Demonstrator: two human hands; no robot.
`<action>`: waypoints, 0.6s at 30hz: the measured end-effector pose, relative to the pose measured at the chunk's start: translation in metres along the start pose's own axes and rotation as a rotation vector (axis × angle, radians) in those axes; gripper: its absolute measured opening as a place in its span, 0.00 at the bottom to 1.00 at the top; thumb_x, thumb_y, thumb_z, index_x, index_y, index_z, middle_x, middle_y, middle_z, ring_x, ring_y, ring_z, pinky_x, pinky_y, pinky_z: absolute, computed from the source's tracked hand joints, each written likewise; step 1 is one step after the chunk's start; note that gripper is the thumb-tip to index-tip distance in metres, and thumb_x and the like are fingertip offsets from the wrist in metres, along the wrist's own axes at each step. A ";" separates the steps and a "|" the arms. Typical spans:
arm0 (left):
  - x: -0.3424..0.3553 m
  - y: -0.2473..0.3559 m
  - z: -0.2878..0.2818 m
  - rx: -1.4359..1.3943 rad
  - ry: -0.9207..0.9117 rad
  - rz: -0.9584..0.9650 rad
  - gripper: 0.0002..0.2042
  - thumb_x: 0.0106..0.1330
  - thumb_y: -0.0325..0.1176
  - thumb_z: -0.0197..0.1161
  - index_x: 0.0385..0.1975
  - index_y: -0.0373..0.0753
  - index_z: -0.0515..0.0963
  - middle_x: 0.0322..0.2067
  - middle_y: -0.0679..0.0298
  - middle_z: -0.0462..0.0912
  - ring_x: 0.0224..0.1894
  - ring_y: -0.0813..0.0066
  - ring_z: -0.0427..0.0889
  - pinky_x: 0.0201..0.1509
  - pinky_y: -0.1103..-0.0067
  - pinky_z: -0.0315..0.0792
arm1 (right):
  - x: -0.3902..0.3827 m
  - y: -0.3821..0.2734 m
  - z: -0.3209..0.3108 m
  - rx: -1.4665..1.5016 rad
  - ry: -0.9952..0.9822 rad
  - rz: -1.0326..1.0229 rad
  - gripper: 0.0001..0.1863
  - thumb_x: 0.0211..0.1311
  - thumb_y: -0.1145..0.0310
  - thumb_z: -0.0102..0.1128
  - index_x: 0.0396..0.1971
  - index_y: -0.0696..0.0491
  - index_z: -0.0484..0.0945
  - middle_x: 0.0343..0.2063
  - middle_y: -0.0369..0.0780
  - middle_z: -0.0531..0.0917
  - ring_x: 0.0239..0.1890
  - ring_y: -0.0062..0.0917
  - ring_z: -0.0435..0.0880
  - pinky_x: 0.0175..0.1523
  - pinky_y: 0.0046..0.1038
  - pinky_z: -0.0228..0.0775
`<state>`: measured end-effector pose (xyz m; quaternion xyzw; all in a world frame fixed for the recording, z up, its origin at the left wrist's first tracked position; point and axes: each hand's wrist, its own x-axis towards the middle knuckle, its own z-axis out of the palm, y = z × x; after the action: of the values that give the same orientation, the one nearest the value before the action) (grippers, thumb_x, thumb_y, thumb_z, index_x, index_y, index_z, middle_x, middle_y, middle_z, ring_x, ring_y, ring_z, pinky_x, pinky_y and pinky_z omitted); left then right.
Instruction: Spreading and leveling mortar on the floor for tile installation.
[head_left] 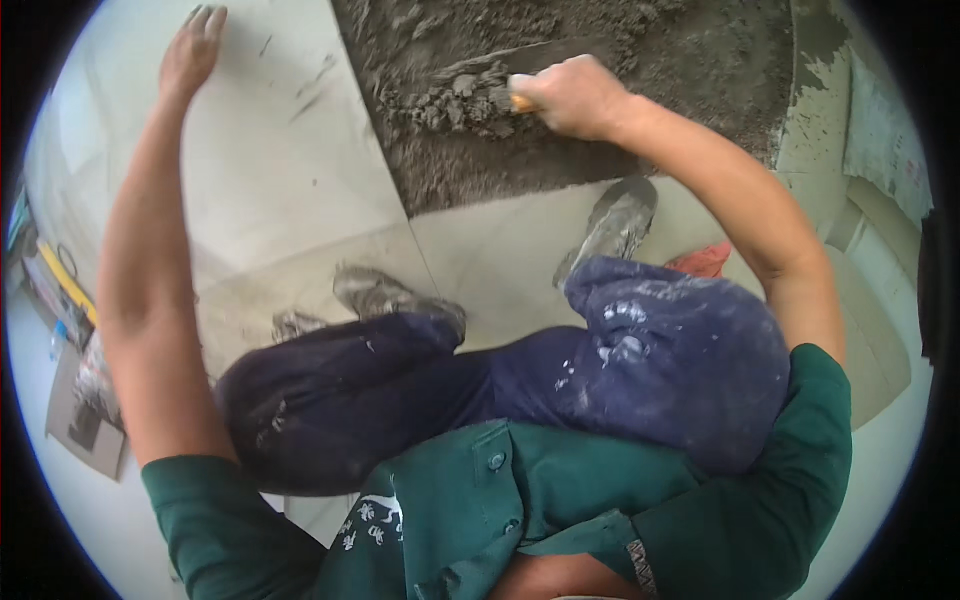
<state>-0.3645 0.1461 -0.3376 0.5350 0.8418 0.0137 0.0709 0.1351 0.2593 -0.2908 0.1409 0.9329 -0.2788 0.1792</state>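
Note:
My right hand (pixel 580 98) is closed around the orange handle (pixel 523 103) of a trowel. Its grey blade (pixel 560 50) lies low over a bed of dark, crumbly mortar (pixel 700 70), partly hidden by my fist and a heap of loose mortar (pixel 470 100) beside it. To the left, my left hand (pixel 192 50) rests on or just above a large pale floor tile (pixel 250 150) smeared with grey marks. Its fingers are stretched forward, with nothing seen in them. The tile's right edge borders the mortar bed.
My mortar-stained shoes (pixel 615 220) stand on pale tiles (pixel 500 245) in front of the bed. A red cloth-like piece (pixel 703 262) lies by my right knee. Far left are a yellow tool (pixel 68 285) and a cardboard piece (pixel 85 425). A beige panel (pixel 868 335) lies at right.

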 end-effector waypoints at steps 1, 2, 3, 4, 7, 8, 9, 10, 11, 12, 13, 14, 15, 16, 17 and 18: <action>-0.003 -0.006 -0.022 0.136 -0.021 0.142 0.31 0.72 0.52 0.50 0.64 0.33 0.66 0.68 0.49 0.61 0.69 0.52 0.60 0.70 0.65 0.58 | -0.011 0.012 -0.001 -0.042 -0.033 -0.018 0.10 0.55 0.70 0.55 0.38 0.47 0.76 0.24 0.46 0.84 0.30 0.45 0.84 0.36 0.45 0.74; -0.008 -0.013 -0.041 0.275 -0.035 0.279 0.31 0.71 0.51 0.53 0.64 0.33 0.66 0.68 0.49 0.61 0.69 0.51 0.61 0.70 0.65 0.60 | -0.020 0.024 -0.007 -0.093 -0.059 -0.038 0.10 0.55 0.71 0.56 0.39 0.46 0.76 0.25 0.46 0.84 0.31 0.45 0.84 0.37 0.44 0.75; -0.026 -0.021 -0.050 0.330 -0.088 0.266 0.33 0.69 0.54 0.55 0.65 0.34 0.65 0.68 0.49 0.61 0.70 0.54 0.60 0.72 0.66 0.57 | -0.032 0.032 -0.016 -0.042 0.095 0.063 0.11 0.55 0.71 0.56 0.39 0.46 0.77 0.26 0.46 0.84 0.31 0.44 0.84 0.37 0.43 0.75; -0.046 -0.011 -0.056 0.322 -0.233 0.257 0.33 0.68 0.54 0.57 0.65 0.34 0.65 0.68 0.49 0.62 0.71 0.53 0.59 0.73 0.66 0.56 | -0.045 0.041 -0.023 0.013 0.245 0.179 0.11 0.54 0.71 0.57 0.39 0.45 0.77 0.26 0.47 0.84 0.31 0.44 0.84 0.37 0.42 0.76; -0.117 0.041 -0.068 0.276 -0.572 0.254 0.34 0.66 0.51 0.61 0.65 0.35 0.64 0.68 0.50 0.62 0.72 0.51 0.57 0.74 0.66 0.54 | -0.073 0.037 -0.017 -0.070 0.181 0.299 0.12 0.55 0.70 0.57 0.40 0.45 0.78 0.28 0.46 0.85 0.32 0.42 0.85 0.38 0.40 0.77; -0.132 0.050 -0.060 0.249 -0.661 0.273 0.37 0.64 0.51 0.63 0.68 0.36 0.61 0.70 0.49 0.58 0.72 0.49 0.55 0.75 0.66 0.52 | -0.075 0.043 0.015 -0.209 0.096 0.247 0.10 0.55 0.69 0.58 0.38 0.45 0.77 0.27 0.44 0.85 0.32 0.41 0.85 0.36 0.40 0.77; -0.148 0.063 -0.056 0.260 -0.692 0.258 0.42 0.62 0.52 0.65 0.70 0.36 0.55 0.71 0.45 0.52 0.73 0.47 0.53 0.75 0.65 0.52 | -0.071 0.027 0.015 -0.181 0.079 0.174 0.09 0.55 0.70 0.57 0.37 0.46 0.76 0.26 0.44 0.84 0.31 0.41 0.85 0.35 0.41 0.76; -0.164 0.075 -0.050 0.273 -0.672 0.181 0.45 0.61 0.52 0.66 0.71 0.35 0.51 0.71 0.40 0.49 0.74 0.46 0.50 0.76 0.65 0.50 | -0.069 0.007 0.015 -0.149 0.058 0.102 0.08 0.55 0.70 0.57 0.36 0.46 0.75 0.25 0.43 0.84 0.30 0.41 0.84 0.35 0.42 0.76; -0.173 0.092 -0.051 0.244 -0.591 0.195 0.46 0.61 0.53 0.65 0.71 0.33 0.49 0.71 0.39 0.47 0.74 0.46 0.48 0.76 0.64 0.48 | -0.071 0.009 0.011 -0.182 0.093 0.056 0.07 0.56 0.70 0.57 0.35 0.47 0.73 0.23 0.42 0.83 0.29 0.41 0.84 0.33 0.42 0.75; -0.185 0.105 -0.052 0.217 -0.516 0.203 0.47 0.61 0.53 0.65 0.71 0.31 0.48 0.71 0.38 0.46 0.74 0.45 0.46 0.77 0.64 0.47 | -0.073 0.007 -0.001 -0.157 0.165 0.054 0.04 0.62 0.66 0.57 0.33 0.48 0.73 0.23 0.44 0.82 0.29 0.43 0.83 0.30 0.41 0.73; -0.203 0.108 -0.044 0.214 -0.524 0.198 0.47 0.61 0.53 0.65 0.71 0.31 0.48 0.71 0.38 0.46 0.74 0.45 0.46 0.77 0.64 0.47 | -0.074 0.000 -0.012 -0.118 0.243 0.129 0.05 0.62 0.65 0.57 0.33 0.49 0.73 0.24 0.44 0.82 0.29 0.43 0.83 0.30 0.41 0.73; -0.222 0.109 -0.027 0.194 -0.480 0.241 0.48 0.61 0.53 0.64 0.71 0.29 0.46 0.71 0.37 0.44 0.74 0.43 0.43 0.77 0.63 0.45 | -0.072 -0.006 -0.019 -0.085 0.325 0.204 0.05 0.62 0.65 0.57 0.34 0.49 0.74 0.25 0.45 0.82 0.29 0.43 0.83 0.30 0.41 0.73; -0.225 0.114 -0.015 0.174 -0.423 0.286 0.49 0.62 0.53 0.63 0.71 0.27 0.44 0.71 0.36 0.41 0.75 0.41 0.40 0.77 0.62 0.44 | -0.073 -0.009 -0.021 -0.067 0.339 0.217 0.08 0.63 0.62 0.57 0.37 0.50 0.75 0.25 0.46 0.82 0.30 0.45 0.83 0.32 0.41 0.73; -0.232 0.143 -0.017 0.204 -0.563 0.201 0.50 0.63 0.55 0.62 0.70 0.26 0.42 0.72 0.37 0.38 0.75 0.42 0.37 0.78 0.62 0.41 | -0.075 -0.016 -0.022 -0.078 0.342 0.225 0.08 0.63 0.62 0.57 0.37 0.50 0.75 0.25 0.46 0.82 0.30 0.45 0.83 0.32 0.41 0.73; -0.252 0.148 -0.006 -0.080 -0.512 0.215 0.47 0.63 0.55 0.61 0.71 0.29 0.46 0.72 0.37 0.42 0.75 0.44 0.38 0.78 0.62 0.39 | -0.073 -0.031 -0.022 -0.007 0.316 0.238 0.11 0.65 0.58 0.56 0.38 0.49 0.75 0.25 0.46 0.83 0.32 0.45 0.83 0.34 0.42 0.74; -0.265 0.159 -0.007 -0.249 -0.590 0.495 0.42 0.65 0.51 0.60 0.70 0.30 0.51 0.72 0.43 0.46 0.76 0.50 0.40 0.78 0.64 0.40 | -0.072 -0.040 -0.019 0.066 0.281 0.265 0.13 0.66 0.54 0.55 0.40 0.48 0.75 0.25 0.46 0.83 0.33 0.45 0.84 0.37 0.43 0.74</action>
<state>-0.1116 -0.0251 -0.2872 0.6900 0.6228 -0.0220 0.3683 0.1806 0.2257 -0.2274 0.3057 0.9125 -0.2606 0.0776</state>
